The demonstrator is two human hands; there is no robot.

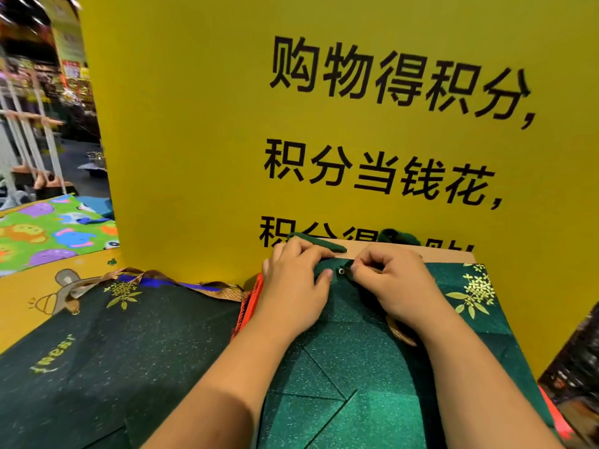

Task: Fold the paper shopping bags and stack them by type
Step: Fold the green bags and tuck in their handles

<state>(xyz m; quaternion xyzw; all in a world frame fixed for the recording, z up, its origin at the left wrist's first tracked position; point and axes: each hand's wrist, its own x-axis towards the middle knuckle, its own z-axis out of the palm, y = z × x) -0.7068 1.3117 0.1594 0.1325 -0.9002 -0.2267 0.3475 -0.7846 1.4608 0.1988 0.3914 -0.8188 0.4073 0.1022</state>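
On the left, a dark green bag (107,345) lies flat on the surface (26,322) with its gold ribbons (136,277) spread at the top, so I think it is done. Next to it an orange edge (251,303) peeks out; I cannot tell what it is. The left hand (293,283) grips the top edge of the bright green bag (350,367) to keep it flat. The right hand (397,283) pinches that edge by the little metal hole (340,271), maybe to tuck a ribbon in. I count two green bags and two hands.
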